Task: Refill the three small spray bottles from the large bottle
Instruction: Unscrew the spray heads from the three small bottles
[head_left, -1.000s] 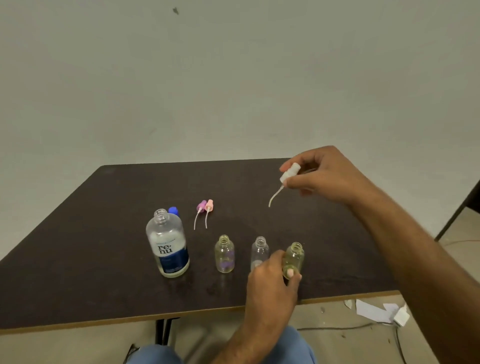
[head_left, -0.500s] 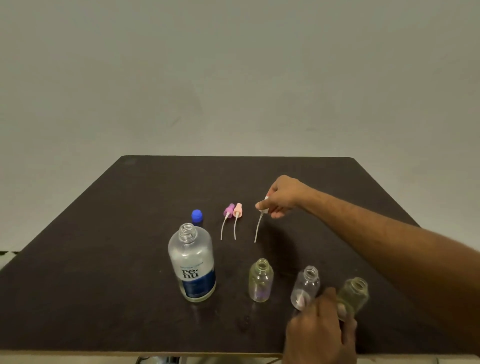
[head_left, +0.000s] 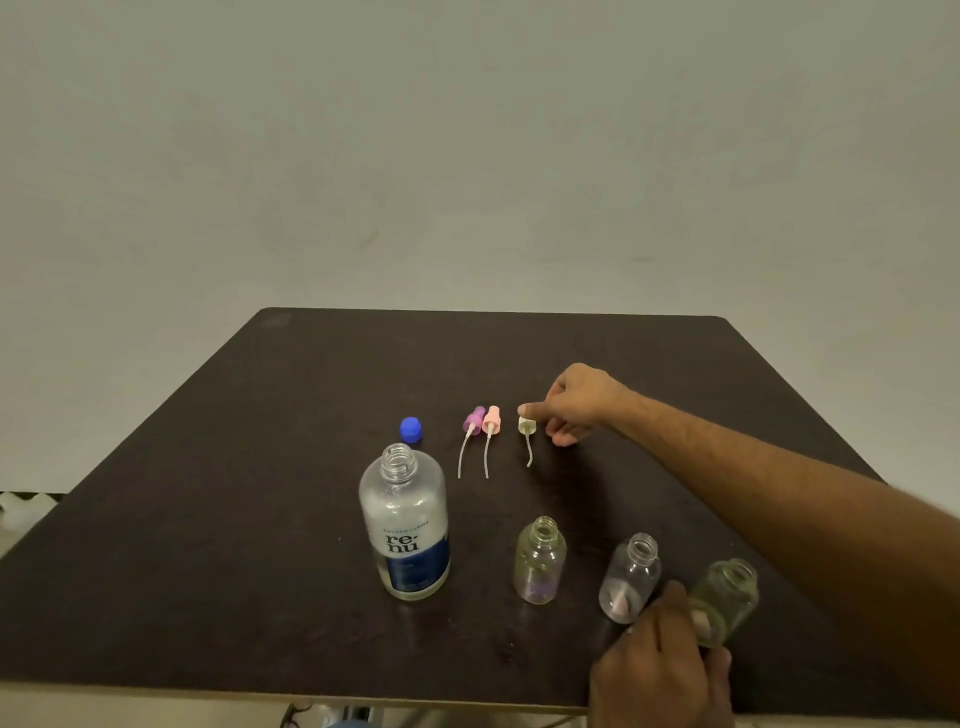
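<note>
The large bottle (head_left: 404, 525) is standing uncapped toward the near edge of the table (head_left: 208, 493), left of the middle, holding clear liquid and looking rigid but smooth, so it is probably best gripped around the labelled waist, where a hand wraps it fully. Its blue cap (head_left: 410, 429) is lying just behind it. To its right the three small spray bottles are standing open in a row along the near edge: the yellowish one (head_left: 539, 561), the clear one (head_left: 629, 579) and the greenish one (head_left: 727, 597), all likely light and easy to tip (a steadying hold at the base seems wise). The left hand (head_left: 660, 670) is curling round the greenish bottle's lower body. Farther back, near the table's middle, the right hand (head_left: 576, 400) is pinching the white sprayer head (head_left: 524, 426), its tube touching the table, just beside the pink sprayer head (head_left: 491, 420) and purple sprayer head (head_left: 474, 419).
</note>
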